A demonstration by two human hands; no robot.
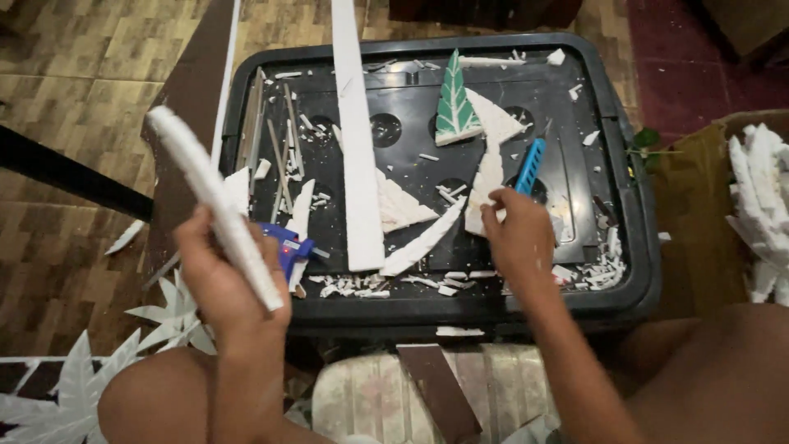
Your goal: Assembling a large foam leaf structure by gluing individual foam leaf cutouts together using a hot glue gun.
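My left hand (223, 284) is raised over the left front of a black plastic bin lid (411, 308) and grips a long white foam strip (205, 193) that slants up to the left. My right hand (516, 238) rests on the lid at the right, fingers on a curved white foam piece (485, 177), right beside a blue utility knife (530, 166). A blue glue gun (289, 247) lies just behind my left hand. A green-painted foam leaf (454, 103) stands at the back.
A long white foam plank (358, 140) crosses the lid front to back, with wooden sticks (279, 148), curved foam cut-offs (421, 242) and crumbs around it. White foam leaf shapes (74, 395) lie on the floor at left. A cardboard box of foam scraps (760, 205) stands at right.
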